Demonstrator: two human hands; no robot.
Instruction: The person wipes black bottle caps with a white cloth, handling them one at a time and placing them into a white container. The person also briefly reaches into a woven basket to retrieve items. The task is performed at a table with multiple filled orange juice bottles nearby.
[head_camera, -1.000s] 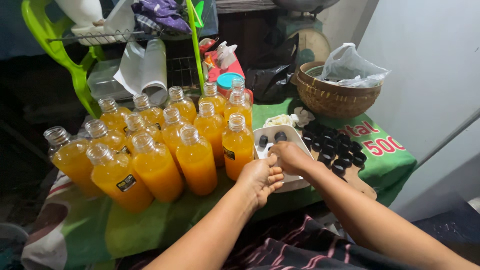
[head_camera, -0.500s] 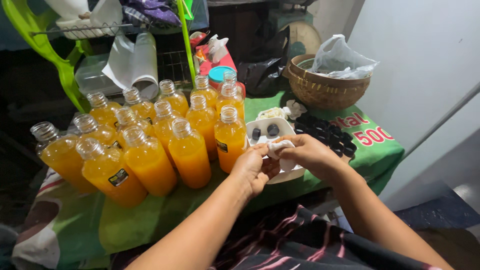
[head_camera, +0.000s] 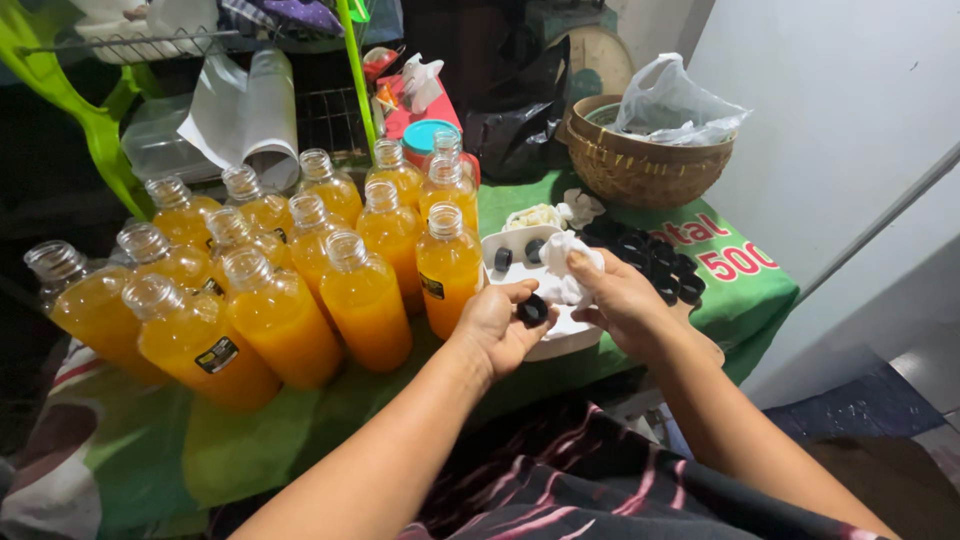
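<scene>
My left hand (head_camera: 500, 325) holds a small black bottle cap (head_camera: 533, 311) between thumb and fingers, just right of the front bottles. My right hand (head_camera: 622, 295) grips a crumpled white cloth (head_camera: 562, 262) right beside that cap. Both hands hover over a white tray (head_camera: 560, 340) that holds two more black caps (head_camera: 518, 255). Several uncapped clear bottles of orange juice (head_camera: 365, 300) stand in rows to the left of my hands, the nearest one (head_camera: 448, 270) almost touching my left hand.
Several loose black caps (head_camera: 655, 258) lie on the green printed cloth (head_camera: 745, 290) to the right. A woven basket (head_camera: 640, 160) with a white plastic bag stands behind them. A dish rack, a black bag (head_camera: 520, 120) and containers crowd the back.
My hands have come off the tray's far side toward me. My left hand now has a black cap in its fingers and the white cloth sits against it.
</scene>
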